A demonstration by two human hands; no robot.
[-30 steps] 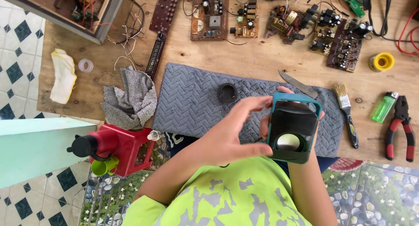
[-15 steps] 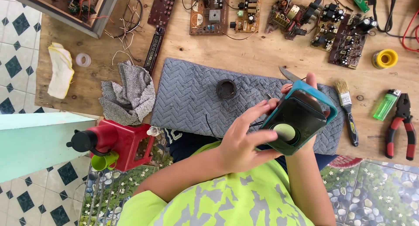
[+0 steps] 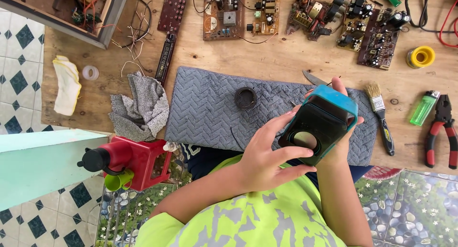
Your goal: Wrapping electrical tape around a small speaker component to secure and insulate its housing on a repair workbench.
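Observation:
I hold a small box-shaped speaker (image 3: 318,125) with a black front, a round pale opening and a blue shell, tilted over the near edge of a grey quilted mat (image 3: 210,108). My right hand (image 3: 347,132) cups it from behind and below, fingertips showing above its top. My left hand (image 3: 269,154) grips its front left side, fingers spread under the round opening. A black ring (image 3: 245,97) lies on the mat just beyond the speaker.
On the wooden bench lie circuit boards (image 3: 229,13), a paintbrush (image 3: 380,114), a green lighter (image 3: 423,108), red pliers (image 3: 443,127), a yellow solder spool (image 3: 421,56), a knife blade (image 3: 312,78) and a grey rag (image 3: 140,106). A red jug (image 3: 131,161) stands at the left.
The speaker has turned from upright to tilted, its top leaning right, and has drifted a little to the right. Both hands have kept their hold on it.

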